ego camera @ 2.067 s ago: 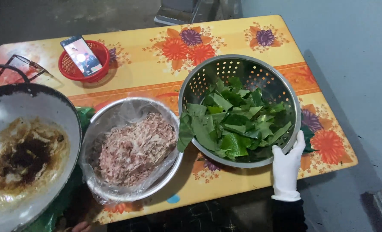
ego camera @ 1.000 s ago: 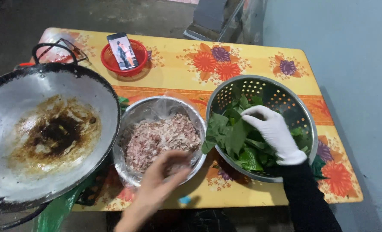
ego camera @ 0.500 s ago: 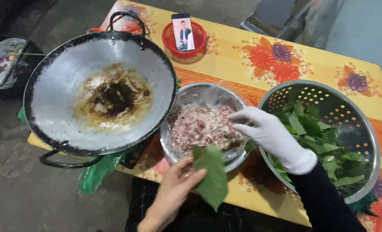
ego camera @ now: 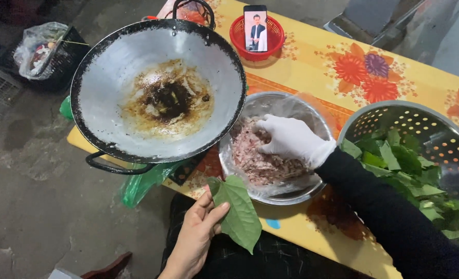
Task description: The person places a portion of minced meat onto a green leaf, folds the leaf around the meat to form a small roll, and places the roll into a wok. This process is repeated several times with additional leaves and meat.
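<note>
leaf [ego camera: 238,213]: green, heart-shaped, flat, held low centre of view, off the near desk edge, tip toward 5 o'clock
left hand [ego camera: 196,233]: bare, closed on leaf, thumb on top, fingers under, at leaf's 8 o'clock side
right hand [ego camera: 290,138]: white glove, dark sleeve, fingers curled down into minced meat, looks like pinching a portion; actual grip hidden under fingers
minced meat [ego camera: 258,157]: pinkish, loose, in steel bowl [ego camera: 291,194] lined with clear plastic film, at 1 o'clock of leaf
colander [ego camera: 438,126]: steel, perforated, at 3 o'clock of bowl, full of more green leaves [ego camera: 402,165], touching or just beside bowl
wok [ego camera: 160,90]: big, dark rim, burnt brown residue in middle, at 10 o'clock of bowl, rim overlapping bowl rim, hanging past desk edge on left
red basket [ego camera: 258,39]: small, at 12 o'clock, phone [ego camera: 255,28] propped in it
desk [ego camera: 312,67]: yellow, floral cloth, crowded
risk 1: meat dropping between bowl and leaf, since leaf sits off desk over lap, nothing beneath to catch
risk 2: leaf tearing or folding if overloaded, held by one side only
risk 3: wok tipping if bumped, much of it past desk edge, handle [ego camera: 118,166] sticking toward left hand
risk 4: plastic film dragging up with glove, pulling meat out
edges: near desk edge right under bowl, very little bare margin
open room: short clear path from bowl to leaf, toward 7 o'clock; wok blocks 10 o'clock, colander blocks 3 o'clock
floor: bare concrete left, bag and black crate [ego camera: 46,51] at far 10 o'clock, well apart
</note>
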